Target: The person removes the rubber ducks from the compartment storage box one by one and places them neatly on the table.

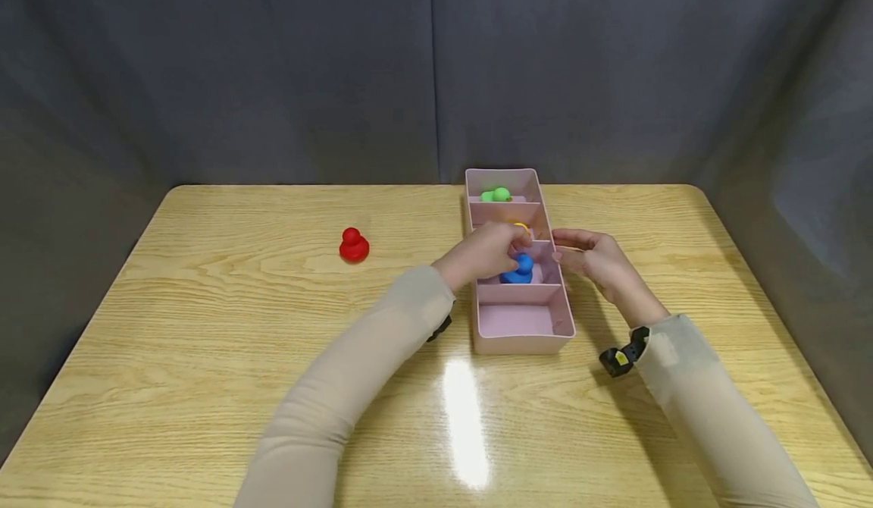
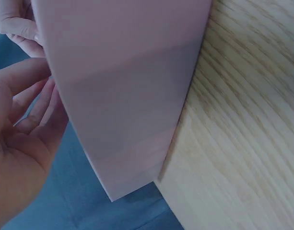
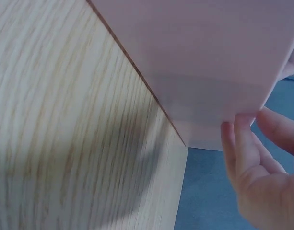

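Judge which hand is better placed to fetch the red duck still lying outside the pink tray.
Left, probably. The red duck lies on the left part of the table, the left hand's side; the right hand rests against the pink tray's far wall.

Head view evenly lit from overhead and sharp. A bright glare patch sits on the bench (image 1: 467, 417) near edge, with soft shadows beside the tray (image 1: 521, 326). Both wrist views are soft: close surfaces are out of focus, wood grain smeared.
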Demonstrator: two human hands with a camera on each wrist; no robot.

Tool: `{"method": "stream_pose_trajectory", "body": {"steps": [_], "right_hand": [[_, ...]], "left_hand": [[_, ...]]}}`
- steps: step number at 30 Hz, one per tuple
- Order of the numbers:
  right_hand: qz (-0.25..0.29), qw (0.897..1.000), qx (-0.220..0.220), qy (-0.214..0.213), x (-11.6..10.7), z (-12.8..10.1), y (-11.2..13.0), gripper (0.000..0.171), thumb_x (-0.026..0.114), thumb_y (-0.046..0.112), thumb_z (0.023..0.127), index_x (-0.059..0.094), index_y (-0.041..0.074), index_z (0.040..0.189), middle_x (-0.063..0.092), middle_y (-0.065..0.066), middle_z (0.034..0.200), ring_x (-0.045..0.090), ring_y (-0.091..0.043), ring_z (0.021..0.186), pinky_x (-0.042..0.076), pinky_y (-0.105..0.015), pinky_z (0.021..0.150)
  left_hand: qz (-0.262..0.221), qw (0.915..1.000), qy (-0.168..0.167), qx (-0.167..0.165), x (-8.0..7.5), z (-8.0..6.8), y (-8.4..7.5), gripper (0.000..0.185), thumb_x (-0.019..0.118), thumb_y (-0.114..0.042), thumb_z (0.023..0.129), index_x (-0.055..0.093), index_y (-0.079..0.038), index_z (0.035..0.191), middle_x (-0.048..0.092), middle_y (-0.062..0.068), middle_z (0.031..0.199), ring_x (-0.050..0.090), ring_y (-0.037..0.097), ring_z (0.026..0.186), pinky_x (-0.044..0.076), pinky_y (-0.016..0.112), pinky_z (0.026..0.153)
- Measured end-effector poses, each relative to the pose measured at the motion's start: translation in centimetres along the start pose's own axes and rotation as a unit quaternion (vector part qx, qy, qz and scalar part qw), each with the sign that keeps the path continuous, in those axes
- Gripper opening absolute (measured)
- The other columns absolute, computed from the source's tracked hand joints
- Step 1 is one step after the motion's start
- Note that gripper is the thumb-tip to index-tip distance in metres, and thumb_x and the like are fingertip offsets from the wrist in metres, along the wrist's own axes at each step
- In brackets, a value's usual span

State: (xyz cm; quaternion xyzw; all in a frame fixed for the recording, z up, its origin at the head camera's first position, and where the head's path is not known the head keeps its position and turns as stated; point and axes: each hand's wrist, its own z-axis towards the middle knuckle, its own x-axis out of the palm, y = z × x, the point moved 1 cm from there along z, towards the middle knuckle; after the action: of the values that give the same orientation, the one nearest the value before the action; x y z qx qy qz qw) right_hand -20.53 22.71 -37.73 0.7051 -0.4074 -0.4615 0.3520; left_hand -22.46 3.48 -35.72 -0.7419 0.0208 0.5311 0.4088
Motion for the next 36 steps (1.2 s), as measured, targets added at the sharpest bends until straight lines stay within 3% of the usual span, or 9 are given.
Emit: {"method": "stream_pose_trajectory", "body": {"steps": [12,23,36], "right_hand": [[0.041,0.999,0.005,0.001,0.2,-0.1,-0.1,0.053,0.055,0.01,0.095,0.038,-0.002,0.144,0.041,-0.025,0.145,0.055,0.011,0.085,0.048,-0.008,0.081],[0.051,0.999,0.016,0.004,0.2,-0.1,0.0,0.054,0.054,0.011,0.096,0.036,0.001,0.146,0.04,-0.022,0.147,0.055,0.008,0.088,0.048,-0.005,0.08],[0.058,0.998,0.009,0.007,0.2,0.0,-0.2,0.055,0.054,0.01,0.095,0.035,-0.001,0.146,0.039,-0.023,0.146,0.055,0.01,0.086,0.048,-0.005,0.079]], "left_hand": [[-0.011,0.9999,0.011,-0.002,0.5,1.2,0.3,0.033,0.066,-0.003,0.087,0.063,-0.001,0.12,0.067,0.011,0.117,0.063,0.02,0.105,0.05,0.026,0.097],[0.015,0.9997,0.02,-0.002,0.7,1.3,0.2,0.038,0.066,-0.009,0.089,0.063,-0.007,0.126,0.067,0.007,0.123,0.063,0.018,0.112,0.045,0.027,0.105],[0.023,0.9981,0.057,0.005,1.2,1.3,0.5,0.035,0.071,-0.014,0.086,0.066,-0.006,0.12,0.07,0.008,0.115,0.062,0.018,0.104,0.047,0.026,0.1]]}}
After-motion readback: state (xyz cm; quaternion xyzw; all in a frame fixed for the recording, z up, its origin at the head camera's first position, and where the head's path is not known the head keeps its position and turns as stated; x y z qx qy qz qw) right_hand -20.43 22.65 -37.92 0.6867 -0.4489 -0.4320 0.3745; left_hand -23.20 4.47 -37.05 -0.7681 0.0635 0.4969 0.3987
